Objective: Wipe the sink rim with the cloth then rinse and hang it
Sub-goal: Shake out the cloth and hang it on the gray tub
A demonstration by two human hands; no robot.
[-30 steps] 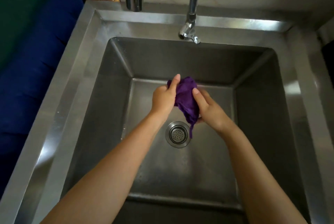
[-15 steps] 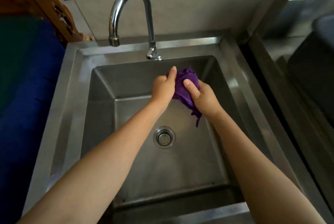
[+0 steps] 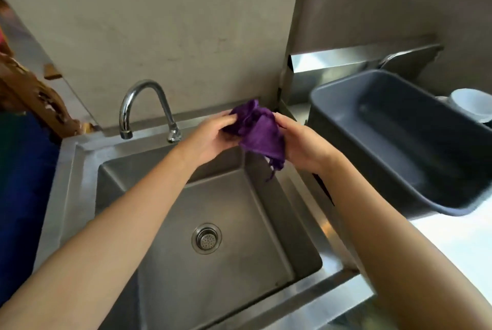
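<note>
Lifted higher, the cloth (image 3: 257,131) is over the back-right corner of the sink (image 3: 72,183), left grip (image 3: 210,140) and right grip (image 3: 303,143) pinching it; shake it open before hanging.

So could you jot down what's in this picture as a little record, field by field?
cloth: purple, bunched, held up over the far right corner of the sink
left hand: grips the cloth's left side
right hand: grips its right side
tap: curved chrome, no water visible
drain strainer: in the basin floor
grey tub: on the counter to the right
</note>
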